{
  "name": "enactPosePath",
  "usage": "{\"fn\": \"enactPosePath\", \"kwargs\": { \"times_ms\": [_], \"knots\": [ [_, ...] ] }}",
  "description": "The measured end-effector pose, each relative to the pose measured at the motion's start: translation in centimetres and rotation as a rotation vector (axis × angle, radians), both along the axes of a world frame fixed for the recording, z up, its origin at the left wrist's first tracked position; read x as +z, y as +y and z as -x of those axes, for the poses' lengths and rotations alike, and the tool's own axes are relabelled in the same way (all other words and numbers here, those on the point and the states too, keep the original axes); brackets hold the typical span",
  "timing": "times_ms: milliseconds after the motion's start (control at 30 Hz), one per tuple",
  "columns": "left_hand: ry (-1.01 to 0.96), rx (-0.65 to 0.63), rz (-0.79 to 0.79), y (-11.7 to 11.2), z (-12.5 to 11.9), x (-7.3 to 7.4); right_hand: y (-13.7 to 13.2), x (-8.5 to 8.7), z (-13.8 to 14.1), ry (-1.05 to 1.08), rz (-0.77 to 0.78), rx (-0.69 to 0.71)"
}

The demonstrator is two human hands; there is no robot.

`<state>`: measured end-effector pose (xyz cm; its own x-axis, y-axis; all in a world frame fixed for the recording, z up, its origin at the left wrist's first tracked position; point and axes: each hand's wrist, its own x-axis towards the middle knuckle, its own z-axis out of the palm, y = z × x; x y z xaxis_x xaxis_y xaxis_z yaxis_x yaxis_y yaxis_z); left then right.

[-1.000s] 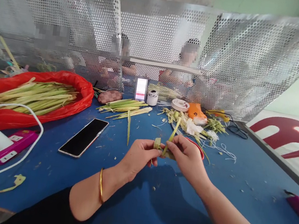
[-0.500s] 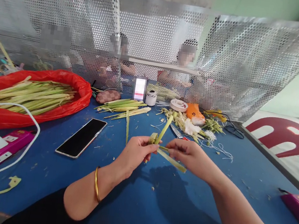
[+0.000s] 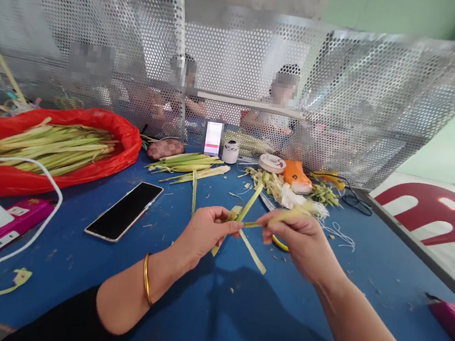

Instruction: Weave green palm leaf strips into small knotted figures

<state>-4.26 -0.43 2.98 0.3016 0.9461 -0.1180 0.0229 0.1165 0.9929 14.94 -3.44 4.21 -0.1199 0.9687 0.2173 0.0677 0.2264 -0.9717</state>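
Note:
Between my hands are green-yellow leaf strips point(image 3: 252, 201), folded together at my left fingertips. My left hand point(image 3: 212, 227), with a gold bangle point(image 3: 146, 280) on the wrist, pinches the folded part. One strip sticks up from the fold, and another loose strip end point(image 3: 256, 255) hangs down to the right. My right hand point(image 3: 296, 235) is closed on a strip that runs across from the fold; its far end passes over my fingers. Just behind my right hand lie scissors with a yellow and red handle point(image 3: 280, 243), partly hidden by the hand.
A red plastic bag point(image 3: 131, 141) full of long leaves stands left. Near it lie a phone point(image 3: 123, 211) and a purple power strip point(image 3: 14, 226). Further back are loose leaves point(image 3: 189, 162), a tape roll point(image 3: 271, 163), an orange pack point(image 3: 297, 175) and a perforated metal screen point(image 3: 244, 44); people sit behind it.
My right hand has moved slightly right and turned, drawing the strip across so its end now lies over my fingers. The hanging strip has swung downward. My left hand stays nearly still.

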Motion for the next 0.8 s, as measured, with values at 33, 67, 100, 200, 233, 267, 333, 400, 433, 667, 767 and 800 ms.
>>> {"fn": "enactPosePath", "kwargs": {
  "times_ms": [33, 67, 100, 200, 233, 267, 333, 400, 433, 667, 767, 800],
  "knots": [
    [0.007, -0.002, -0.001, 0.0, 0.0, 0.0, 0.1, -0.2, 0.1, 0.002, -0.073, -0.084],
    [0.012, -0.003, 0.0, 0.0, 0.0, 0.0, 0.2, -0.3, 0.2, 0.019, -0.131, -0.155],
    [0.015, 0.001, 0.005, -0.1, -0.1, 0.0, 0.3, -0.4, 0.3, 0.05, -0.166, -0.201],
    [0.033, 0.029, 0.009, -0.1, -0.2, 0.0, 0.4, -0.4, 0.6, 0.16, -0.173, -0.212],
    [0.041, 0.036, 0.007, -0.1, -0.2, 0.0, 0.3, -0.3, 0.7, 0.154, -0.161, -0.2],
    [0.05, 0.041, 0.004, -0.2, -0.3, 0.0, 0.2, -0.3, 0.8, 0.109, -0.151, -0.196],
    [0.062, 0.057, -0.003, -0.2, -0.3, 0.0, 0.1, -0.2, 1.0, -0.077, -0.141, -0.223],
    [0.066, 0.081, -0.013, -0.2, -0.4, 0.1, 0.0, -0.2, 1.1, -0.286, -0.127, -0.256],
    [0.066, 0.091, -0.021, -0.2, -0.4, 0.2, 0.0, -0.3, 1.1, -0.36, -0.113, -0.254],
    [0.106, 0.074, -0.041, -0.2, -0.6, -0.1, 0.0, -0.5, 1.3, -0.302, -0.03, -0.12],
    [0.111, 0.075, -0.045, -0.3, -0.6, -0.1, 0.0, -0.2, 1.3, -0.211, 0.013, -0.09],
    [0.111, 0.075, -0.045, -0.3, -0.6, -0.1, 0.0, -0.1, 1.3, -0.199, 0.021, -0.09]
  ]
}}
